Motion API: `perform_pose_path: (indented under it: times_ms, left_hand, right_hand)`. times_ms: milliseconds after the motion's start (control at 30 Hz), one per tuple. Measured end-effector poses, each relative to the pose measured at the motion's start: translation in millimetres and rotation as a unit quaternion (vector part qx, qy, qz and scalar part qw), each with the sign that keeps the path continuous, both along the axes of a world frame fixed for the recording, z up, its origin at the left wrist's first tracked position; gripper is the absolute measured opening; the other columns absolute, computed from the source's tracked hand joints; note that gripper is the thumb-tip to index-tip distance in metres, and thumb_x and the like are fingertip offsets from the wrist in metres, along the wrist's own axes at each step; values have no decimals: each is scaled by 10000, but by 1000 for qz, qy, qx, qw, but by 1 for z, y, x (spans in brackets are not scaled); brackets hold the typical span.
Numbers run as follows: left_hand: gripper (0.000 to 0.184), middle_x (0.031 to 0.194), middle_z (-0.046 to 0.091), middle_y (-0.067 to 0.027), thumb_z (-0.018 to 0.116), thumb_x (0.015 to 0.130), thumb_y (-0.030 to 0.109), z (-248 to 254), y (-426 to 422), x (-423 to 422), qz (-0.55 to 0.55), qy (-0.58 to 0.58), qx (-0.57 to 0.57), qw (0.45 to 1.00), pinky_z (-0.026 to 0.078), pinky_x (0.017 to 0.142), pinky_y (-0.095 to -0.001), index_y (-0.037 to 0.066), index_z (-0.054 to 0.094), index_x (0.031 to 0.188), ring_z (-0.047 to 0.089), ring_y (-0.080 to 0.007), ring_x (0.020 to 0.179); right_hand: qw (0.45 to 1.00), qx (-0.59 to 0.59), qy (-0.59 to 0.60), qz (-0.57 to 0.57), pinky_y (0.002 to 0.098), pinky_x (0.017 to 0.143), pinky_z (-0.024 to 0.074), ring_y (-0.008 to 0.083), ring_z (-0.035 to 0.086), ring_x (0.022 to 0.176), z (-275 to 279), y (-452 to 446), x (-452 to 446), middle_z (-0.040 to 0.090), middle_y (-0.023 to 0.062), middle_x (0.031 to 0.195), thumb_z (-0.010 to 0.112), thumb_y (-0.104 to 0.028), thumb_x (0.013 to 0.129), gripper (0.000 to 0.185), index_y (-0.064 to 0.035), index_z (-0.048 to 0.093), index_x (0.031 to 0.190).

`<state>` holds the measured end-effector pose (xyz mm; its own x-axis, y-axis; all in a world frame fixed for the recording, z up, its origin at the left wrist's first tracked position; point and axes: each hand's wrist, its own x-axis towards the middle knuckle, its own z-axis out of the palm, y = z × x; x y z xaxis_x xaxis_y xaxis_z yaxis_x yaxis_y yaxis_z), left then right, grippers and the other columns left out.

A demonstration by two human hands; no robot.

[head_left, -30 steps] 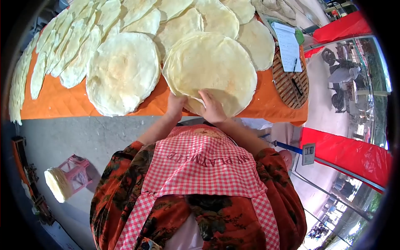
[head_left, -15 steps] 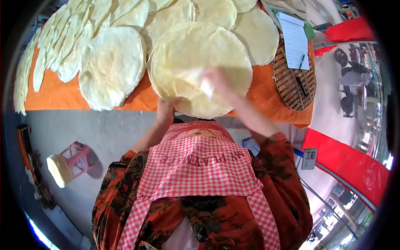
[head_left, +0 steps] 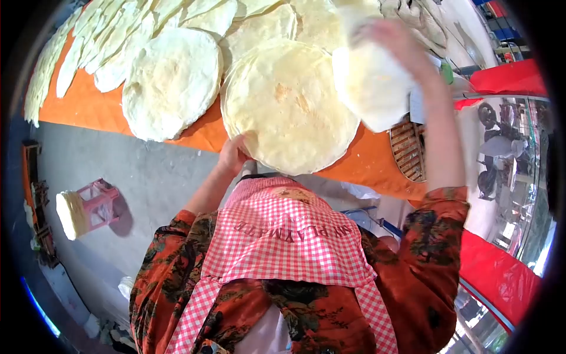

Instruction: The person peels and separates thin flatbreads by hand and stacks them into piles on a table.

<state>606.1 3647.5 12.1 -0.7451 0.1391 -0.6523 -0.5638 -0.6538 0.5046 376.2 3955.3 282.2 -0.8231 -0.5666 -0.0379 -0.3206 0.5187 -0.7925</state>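
A stack of round, thin flatbreads (head_left: 289,112) lies in front of me, its near edge reaching past the table. My left hand (head_left: 234,153) grips the lower left rim of that stack, thumb on top. Up to the right, my right hand (head_left: 386,38) is blurred by motion and pinches a single flatbread (head_left: 372,85) by its far edge. That sheet hangs beside the stack, over the table's right part, and hides part of what lies there. Left of the stack, another pile of paler flatbreads (head_left: 171,85) stands apart from my hands.
Many overlapping flatbreads (head_left: 259,32) cover the back and left of the orange-covered table (head_left: 368,165). A slatted round rack (head_left: 408,150) sits at the right, partly hidden. On the floor at left, a pink stool (head_left: 99,202) lies near another flatbread stack (head_left: 71,215).
My right hand has moved up and to the right, carrying one flatbread off the stack. A browned spot now shows on the top sheet. My left hand stays at the rim.
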Motion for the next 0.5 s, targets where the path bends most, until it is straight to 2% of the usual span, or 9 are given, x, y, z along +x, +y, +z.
perform_pose_path:
  times_ms: [33,67,100,167,200,233,333,367,500]
  left_hand:
    - [416,1127,601,-136,472,883,211,1,0,4,-2,1,20,1000,526,783,-460,15,474,1250,599,-305,1014]
    - [426,1148,594,-136,445,896,241,4,0,4,-3,1,40,999,518,796,-465,18,471,1257,591,-306,1027]
    - [439,1169,587,-135,417,908,271,5,-1,3,-3,4,59,998,510,809,-471,21,467,1265,584,-308,1041]
    - [439,1181,587,-114,411,920,296,-1,-2,6,-15,-4,60,998,499,840,-446,38,467,1271,582,-267,1051]
    - [439,1187,587,-103,408,926,308,-3,-2,8,-22,-9,60,998,494,855,-434,47,467,1274,581,-246,1056]
    - [434,1193,582,-102,411,930,307,-3,-4,8,-38,3,62,997,498,855,-431,58,462,1282,579,-243,1060]
    - [422,1212,567,-96,422,942,305,-2,-7,4,-79,37,70,994,509,856,-423,92,446,1306,574,-231,1072]
    - [433,1213,567,-102,431,946,314,0,-5,4,-95,56,50,993,526,839,-426,97,431,1321,578,-246,1071]
    - [506,1237,550,-124,449,938,399,10,1,0,-134,111,-25,984,546,801,-482,83,413,1331,602,-291,1039]
  right_hand:
    - [997,23,18,65,312,951,404,138,594,975,-25,-22,17,680,12,953,476,-201,932,261,-40,673,990]
    - [997,-35,-26,64,299,908,425,146,598,961,-53,-52,47,678,51,960,473,-158,927,243,-35,670,998]
    - [996,-43,-20,71,328,751,487,172,627,823,-93,-78,69,685,93,894,491,-172,910,239,-22,660,988]
    - [996,-16,-67,51,393,786,486,311,636,889,-138,-131,120,654,197,983,525,-161,889,229,-38,630,1050]
    - [994,15,-22,110,400,851,474,351,612,962,-158,-146,138,629,218,1059,570,-215,871,330,-27,577,1142]
    - [991,-6,1,130,397,928,445,354,563,1075,-180,-157,155,578,223,1174,620,-262,839,453,-14,530,1208]
    - [998,-39,12,55,388,1005,388,309,489,1205,-184,-151,186,515,188,1288,644,-259,851,506,-1,493,1260]
    - [996,-33,76,45,393,1010,385,314,476,1218,-179,-137,194,507,177,1295,666,-264,825,533,0,490,1253]
    - [973,166,139,80,407,1073,299,305,362,1304,-191,-68,215,438,150,1358,655,-260,776,615,-30,444,1306]
